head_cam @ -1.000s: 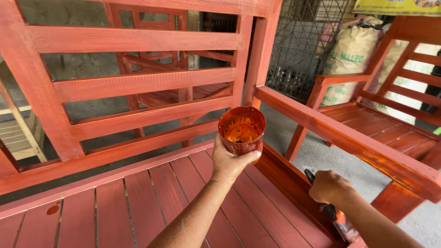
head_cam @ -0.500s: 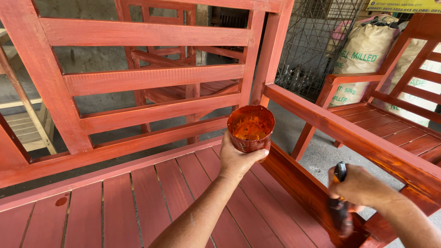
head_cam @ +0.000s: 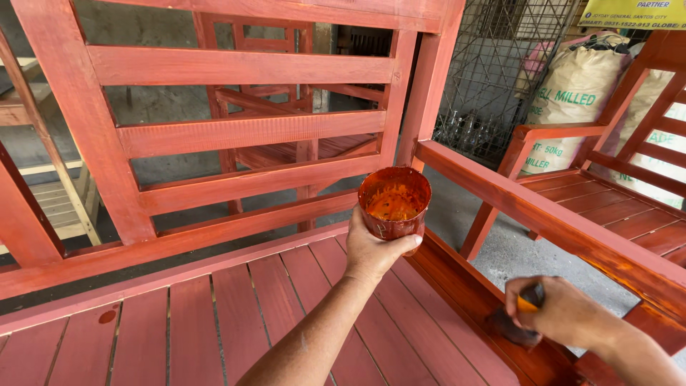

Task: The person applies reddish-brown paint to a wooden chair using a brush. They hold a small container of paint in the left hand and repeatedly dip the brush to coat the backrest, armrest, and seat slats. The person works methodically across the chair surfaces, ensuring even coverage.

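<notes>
1. Outdoors-looking workshop ground, grey concrete, with red-stained wooden benches all around; the nearest bench (head_cam: 236,136) fills most of the view, slatted seat below and slatted back ahead.
2. At the middle sits the paint cup (head_cam: 394,202), a small round container smeared orange-red, with wet stain pooled inside. It is held up above the seat slats, near the armrest rail (head_cam: 543,221).
3. The left hand (head_cam: 375,250) is closed around the cup from below and behind, thumb across its lower front.
4. The right hand (head_cam: 561,311) is curled tight around a dark brush (head_cam: 511,325) with an orange handle, its bristles touching the side rail of the seat.
5. Risk, as I judge it — the cup is open and held over finished slats, so a tilt of the wrist could drip stain onto them; a dark spot (head_cam: 107,316) already marks one slat.
6. Further out: a wire mesh screen (head_cam: 500,71), a bulging pale sack (head_cam: 572,100) with green lettering behind a second bench (head_cam: 614,200), and a yellow sign (head_cam: 632,13) at the top right corner.
</notes>
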{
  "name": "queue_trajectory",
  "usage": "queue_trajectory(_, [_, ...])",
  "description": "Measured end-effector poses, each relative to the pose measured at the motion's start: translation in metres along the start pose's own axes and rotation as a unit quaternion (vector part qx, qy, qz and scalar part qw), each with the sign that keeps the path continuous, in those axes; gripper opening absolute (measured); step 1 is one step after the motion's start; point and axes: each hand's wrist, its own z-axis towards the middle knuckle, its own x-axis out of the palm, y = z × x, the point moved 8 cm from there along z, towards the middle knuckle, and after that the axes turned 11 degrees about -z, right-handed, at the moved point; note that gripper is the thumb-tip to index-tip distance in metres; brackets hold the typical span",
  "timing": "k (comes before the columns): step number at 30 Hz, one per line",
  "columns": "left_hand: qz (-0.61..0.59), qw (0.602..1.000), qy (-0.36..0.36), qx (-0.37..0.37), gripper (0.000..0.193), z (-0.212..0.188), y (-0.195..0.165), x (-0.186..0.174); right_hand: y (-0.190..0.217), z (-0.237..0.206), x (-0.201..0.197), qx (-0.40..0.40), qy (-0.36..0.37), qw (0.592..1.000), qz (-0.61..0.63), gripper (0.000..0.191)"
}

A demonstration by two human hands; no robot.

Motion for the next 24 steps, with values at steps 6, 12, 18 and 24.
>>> queue_trajectory(6, [0.021,0.999,-0.023,0.010,0.097,0.009,-0.007,-0.017,-0.015,-0.012,0.044,-0.388,-0.026,0.914,0.117,0.015])
queue_trajectory(12, [0.046,0.998,-0.038,0.011,0.098,0.024,-0.009,-0.035,-0.010,0.044,0.071,-0.427,-0.068,0.884,0.180,0.032])
queue_trajectory(18, [0.080,0.993,-0.074,0.049,0.098,0.033,-0.004,-0.055,0.077,0.099,0.056,-0.337,-0.032,0.918,0.208,0.026])
queue_trajectory(24, [0.113,0.988,-0.075,0.068,0.090,0.047,0.008,-0.073,0.143,0.162,0.035,-0.350,-0.033,0.905,0.240,0.029])
